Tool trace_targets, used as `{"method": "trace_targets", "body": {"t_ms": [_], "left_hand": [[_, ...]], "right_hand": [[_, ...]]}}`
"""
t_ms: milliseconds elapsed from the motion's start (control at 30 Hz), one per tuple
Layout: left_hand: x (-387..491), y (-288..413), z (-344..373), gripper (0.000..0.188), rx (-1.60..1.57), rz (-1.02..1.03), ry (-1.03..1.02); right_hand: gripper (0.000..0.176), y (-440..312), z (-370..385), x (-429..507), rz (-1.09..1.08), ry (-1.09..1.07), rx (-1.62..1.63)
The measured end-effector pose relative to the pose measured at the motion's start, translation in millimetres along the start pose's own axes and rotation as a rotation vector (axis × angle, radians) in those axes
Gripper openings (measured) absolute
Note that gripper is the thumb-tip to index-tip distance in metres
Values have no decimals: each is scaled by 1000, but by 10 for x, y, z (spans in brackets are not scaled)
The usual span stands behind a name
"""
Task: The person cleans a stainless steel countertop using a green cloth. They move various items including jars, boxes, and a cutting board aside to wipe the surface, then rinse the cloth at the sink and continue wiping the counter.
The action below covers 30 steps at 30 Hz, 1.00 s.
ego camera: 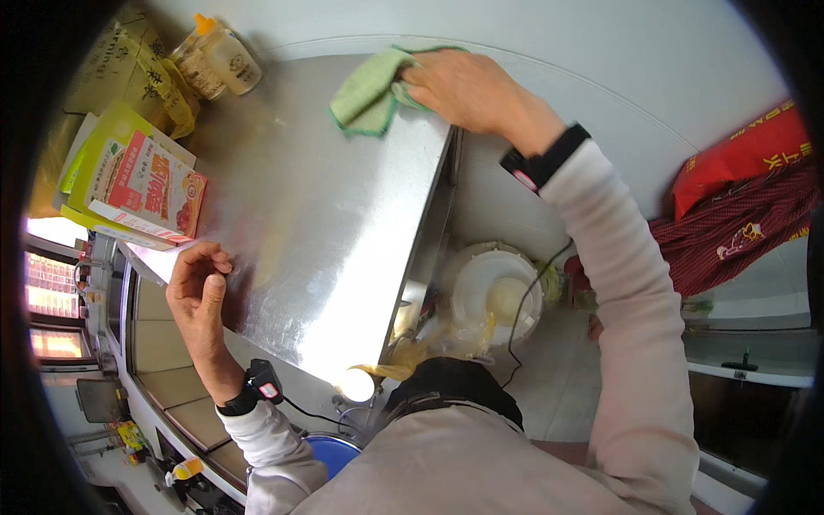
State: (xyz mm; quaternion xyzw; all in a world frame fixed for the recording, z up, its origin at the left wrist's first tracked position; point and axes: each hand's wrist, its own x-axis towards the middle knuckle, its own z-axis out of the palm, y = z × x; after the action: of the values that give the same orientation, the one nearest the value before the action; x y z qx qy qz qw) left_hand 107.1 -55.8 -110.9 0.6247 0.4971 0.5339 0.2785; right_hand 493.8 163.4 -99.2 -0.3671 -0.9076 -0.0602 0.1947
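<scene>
My right hand [460,90] grips a light green cleaning cloth [370,93] with a darker green hem. The cloth lies at the far right corner of a stainless steel tabletop [290,212], close against the white wall. Its loose part spreads left over the metal. Over the table's left edge hovers my left hand [199,296], fingers loosely curled and holding nothing. Just beyond it stand a pink and white food box [151,187] and a yellow-green carton [106,151] that bear writing.
Two jars [228,61] and a yellow plastic bag [164,84] crowd the table's far left. A white bucket [496,290] and a black cable [524,315] are on the floor at right. Red bags [740,161] lie on the right, and a blue round-topped stool [331,454] stands below.
</scene>
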Motion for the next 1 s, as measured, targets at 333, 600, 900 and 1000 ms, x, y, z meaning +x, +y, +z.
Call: {"method": "trace_targets", "body": {"t_ms": [333, 600, 900, 1000], "left_hand": [[-27, 25, 0, 32, 47, -14, 20], [2, 184, 81, 41, 4, 48, 2], [-276, 631, 576, 85, 750, 345, -521], [-176, 523, 177, 89, 929, 180, -386]], "right_hand": [[21, -736, -102, -759, -216, 324, 191], [30, -1941, -239, -473, -424, 4, 557], [28, -1667, -383, -787, 5, 179, 909], [24, -1648, -139, -990, 14, 386, 640]]}}
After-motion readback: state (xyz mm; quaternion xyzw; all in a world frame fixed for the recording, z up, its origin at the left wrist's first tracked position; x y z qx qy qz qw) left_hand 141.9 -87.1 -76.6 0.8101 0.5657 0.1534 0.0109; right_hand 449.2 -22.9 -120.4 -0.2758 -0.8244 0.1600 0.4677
